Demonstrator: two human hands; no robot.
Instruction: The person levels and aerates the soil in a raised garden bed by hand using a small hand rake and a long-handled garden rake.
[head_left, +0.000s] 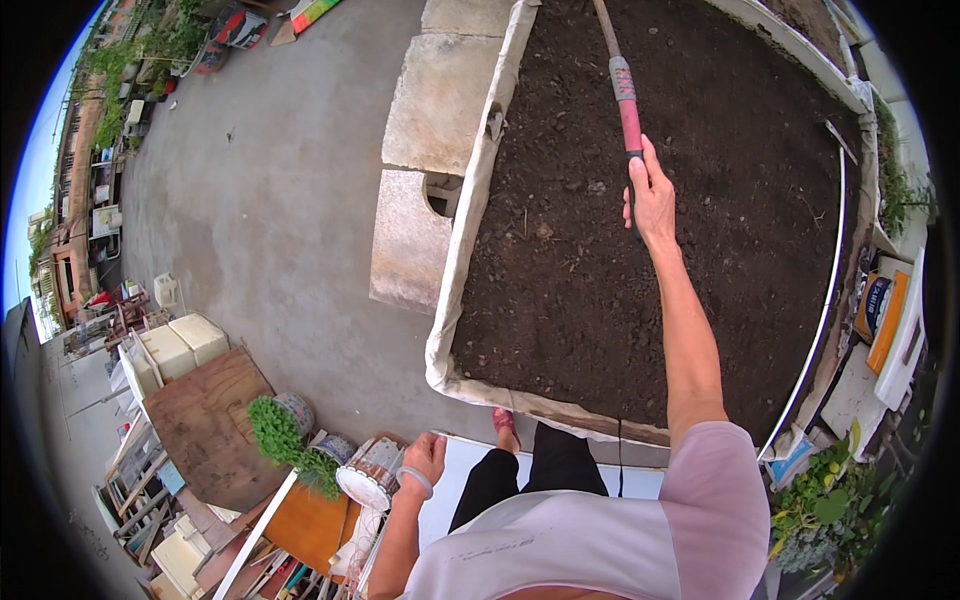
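Note:
My right hand (651, 199) is closed around the black end grip of a long-handled tool (630, 124). Pink covers the handle just above the grip, then comes a grey wrapped section and a bare shaft. The tool's head lies beyond the top of the view. Beneath the arm spreads dark, crumbly soil (570, 300) in a raised bed edged with pale cloth-like lining (480, 187). Down by my left side, my left hand (426, 457) has curled fingers and nothing visible in it. A bracelet circles that wrist, near a round drum-like container (371, 469).
Stone slabs (442, 105) line the bed's left side, one with a notch. Potted green plants (274, 431), a wooden board (214, 427) and foam boxes (184, 345) stand at lower left. A white strip (825, 300) runs along the bed's right side. Leafy plants (825, 510) grow at lower right.

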